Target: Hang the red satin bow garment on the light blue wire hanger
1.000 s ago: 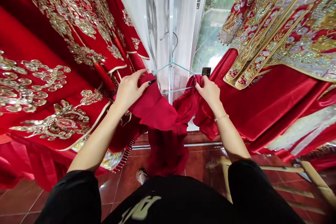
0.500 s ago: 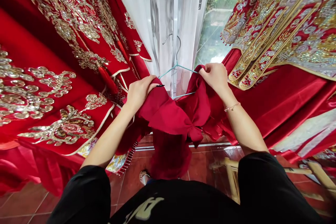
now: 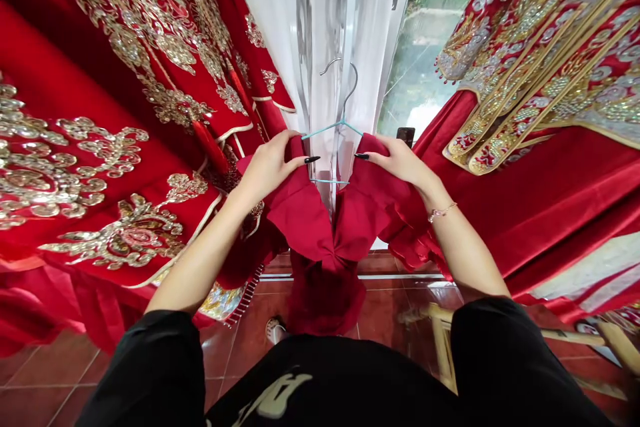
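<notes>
A dark red dress (image 3: 320, 227) with wide ruffled shoulders and a gathered V neckline hangs on a light blue hanger (image 3: 327, 127) with a bare metal hook. My left hand (image 3: 273, 163) is closed on the dress's left shoulder, thumb on top of the cloth. On the other shoulder, my right hand (image 3: 397, 159) grips the fabric in the same way, beside the hanger's sloping arm. Both shoulders lie over the hanger's arms, and its lower bar shows in the neck opening. The fingers under the cloth are hidden.
Red garments with gold beading (image 3: 135, 233) hang close on the left. More beaded red garments (image 3: 545, 80) hang on the right. A white metal rack post and a glass door (image 3: 420, 47) stand ahead. A wooden stool (image 3: 440, 340) is at lower right on the tiled floor (image 3: 230, 347).
My right hand has moved left and slightly down, bringing the right shoulder of the dress onto the hanger's arm. The neckline now lies more evenly. My left hand keeps its hold.
</notes>
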`<state>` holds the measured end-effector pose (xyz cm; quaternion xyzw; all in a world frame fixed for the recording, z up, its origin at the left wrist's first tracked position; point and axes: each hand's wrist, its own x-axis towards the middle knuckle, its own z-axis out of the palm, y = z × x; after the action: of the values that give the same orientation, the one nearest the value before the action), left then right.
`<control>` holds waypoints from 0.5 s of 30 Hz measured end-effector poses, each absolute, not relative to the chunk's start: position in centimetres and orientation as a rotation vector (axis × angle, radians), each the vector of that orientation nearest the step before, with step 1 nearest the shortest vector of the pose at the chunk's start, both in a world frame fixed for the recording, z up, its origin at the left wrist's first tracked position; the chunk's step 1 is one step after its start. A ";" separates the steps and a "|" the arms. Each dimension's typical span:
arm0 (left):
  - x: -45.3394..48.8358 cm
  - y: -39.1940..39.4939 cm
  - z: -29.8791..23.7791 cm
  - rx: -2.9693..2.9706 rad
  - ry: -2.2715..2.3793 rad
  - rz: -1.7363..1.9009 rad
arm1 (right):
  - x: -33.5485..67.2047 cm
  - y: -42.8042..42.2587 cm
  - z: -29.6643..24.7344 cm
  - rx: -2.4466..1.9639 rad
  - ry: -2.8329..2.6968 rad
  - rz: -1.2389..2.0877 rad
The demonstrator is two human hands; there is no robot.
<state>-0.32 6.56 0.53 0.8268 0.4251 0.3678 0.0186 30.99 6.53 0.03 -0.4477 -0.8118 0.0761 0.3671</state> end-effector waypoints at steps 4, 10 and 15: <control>0.5 8.7 1.4 2.457 1.174 1.188 | 29.2 7.0 -1.2 -1.249 -1.988 0.119; 1.2 9.2 3.2 2.511 0.965 1.336 | 28.3 7.0 -1.7 -1.281 -1.989 0.159; 0.7 9.8 5.0 2.701 0.918 1.168 | 28.6 7.0 -1.9 -1.346 -1.982 0.038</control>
<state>0.68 9.77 5.00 0.8759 0.2977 0.3786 0.0295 28.55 7.01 -1.85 -0.5233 -0.7703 0.0149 0.3641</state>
